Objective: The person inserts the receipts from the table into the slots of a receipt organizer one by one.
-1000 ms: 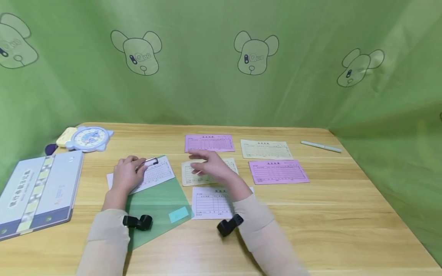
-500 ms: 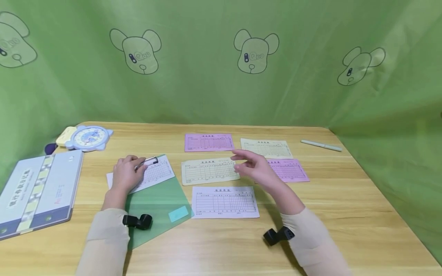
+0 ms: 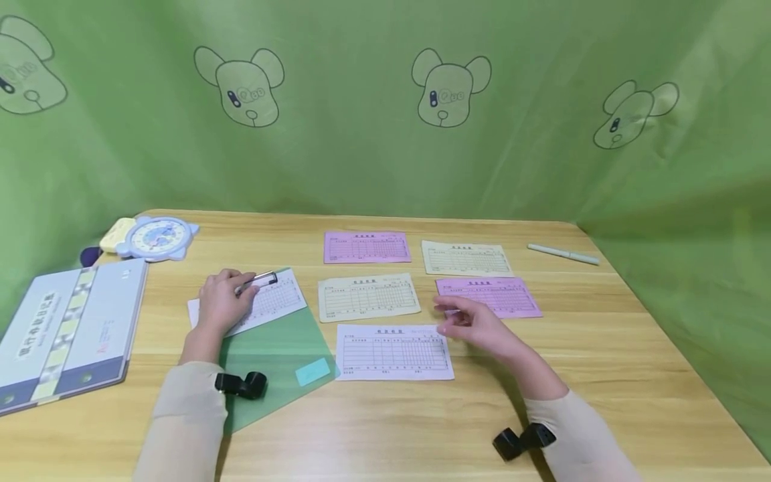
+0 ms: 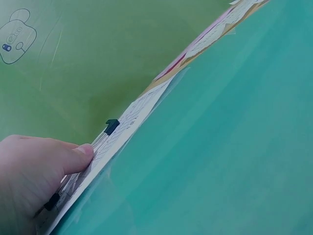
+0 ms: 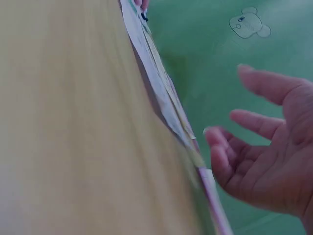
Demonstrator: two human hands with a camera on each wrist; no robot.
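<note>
My left hand (image 3: 221,302) holds a clear pen with black ends (image 3: 262,280) over a white printed slip (image 3: 278,301). That slip lies on the upper part of a translucent green folder (image 3: 265,361). In the left wrist view, the thumb (image 4: 80,155) presses along the pen. My right hand (image 3: 484,329), fingers loosely bent and holding nothing, hovers between a second white slip (image 3: 391,358) and a pink slip (image 3: 500,301). In the right wrist view its fingers (image 5: 257,122) are spread apart. A cream slip (image 3: 369,299) lies to its left.
Farther back lie another pink slip (image 3: 366,248) and a cream one (image 3: 466,260). A pale pen (image 3: 563,254) is at right. A blue-grey ledger book (image 3: 108,321), a round blue dial (image 3: 159,239) and a yellow block (image 3: 116,234) sit at left.
My right hand has moved right, away from above the cream slip, then nearer to me, uncovering the cream and white slips. The left hand stays in place with the pen.
</note>
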